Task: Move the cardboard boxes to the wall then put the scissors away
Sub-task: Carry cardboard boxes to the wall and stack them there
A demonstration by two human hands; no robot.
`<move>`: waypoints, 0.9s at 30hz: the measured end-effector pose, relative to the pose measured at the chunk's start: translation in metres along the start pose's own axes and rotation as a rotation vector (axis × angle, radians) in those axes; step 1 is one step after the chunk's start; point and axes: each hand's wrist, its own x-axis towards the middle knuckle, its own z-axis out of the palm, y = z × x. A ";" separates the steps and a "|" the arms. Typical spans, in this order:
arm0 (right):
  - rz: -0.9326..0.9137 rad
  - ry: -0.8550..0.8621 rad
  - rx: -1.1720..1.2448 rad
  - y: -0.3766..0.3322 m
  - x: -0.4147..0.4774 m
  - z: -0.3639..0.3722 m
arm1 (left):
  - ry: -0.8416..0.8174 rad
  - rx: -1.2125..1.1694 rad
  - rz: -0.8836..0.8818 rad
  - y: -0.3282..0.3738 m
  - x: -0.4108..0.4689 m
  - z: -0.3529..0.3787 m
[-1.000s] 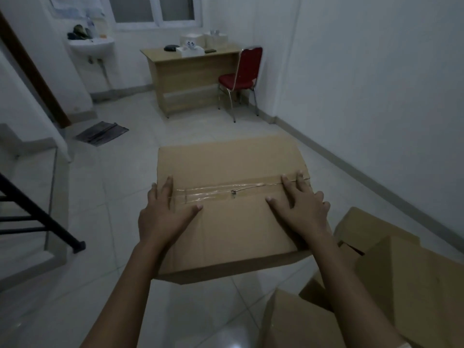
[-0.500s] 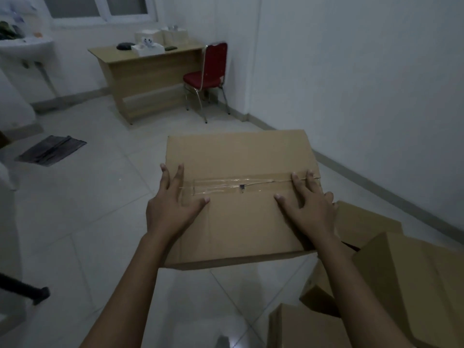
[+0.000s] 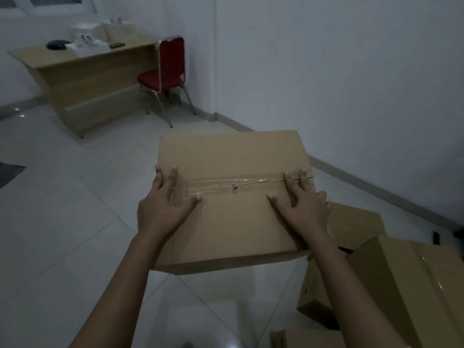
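Near right, other boxes (image 3: pixel 411 285) crowd the floor (image 3: pixel 75 234), packed close beside the right forearm. To the near left the tiles lie open as far as a dark mat (image 3: pixel 7 172) at the left edge.

The left hand (image 3: pixel 163 212) and right hand (image 3: pixel 301 209) lie flat and spread wide on top of the taped box (image 3: pixel 233 151). The forefingers reach the strip of tape (image 3: pixel 226 183), and the right hand's outer fingers drop over the box's right edge (whether the box rides clear of the floor, I cannot tell). Its far right corner is near the baseboard (image 3: pixel 376 194) of the right wall (image 3: pixel 351 84), with a band of tile between them.

Far left stands the bench (image 3: pixel 95 79), with a red chair (image 3: pixel 165 69) at its right end, close to the wall.

Compared with half a second ago, the hands keep the same places on the tape. The box's right corner has drawn nearer the baseboard. The wall fills more of the view, the mat has shrunk to a sliver, and the bench and chair sit further left.
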 end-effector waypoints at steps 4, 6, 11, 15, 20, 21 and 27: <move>0.068 -0.016 -0.015 0.001 0.037 0.003 | -0.043 -0.005 0.070 0.010 0.053 0.021; 0.108 -0.009 -0.030 -0.002 0.056 0.006 | -0.071 -0.009 0.091 0.013 0.084 0.033; 0.203 0.026 -0.067 -0.010 0.112 0.010 | -0.128 -0.017 0.207 0.028 0.173 0.054; 0.296 0.066 -0.082 -0.018 0.152 0.005 | -0.177 -0.031 0.289 0.053 0.239 0.066; 0.393 0.116 -0.099 -0.021 0.195 0.003 | -0.215 -0.035 0.367 0.081 0.303 0.085; 0.403 0.125 -0.103 -0.019 0.202 0.004 | -0.226 -0.035 0.385 0.084 0.312 0.091; 0.487 0.141 -0.118 0.006 0.251 0.007 | -0.306 -0.054 0.452 0.123 0.368 0.137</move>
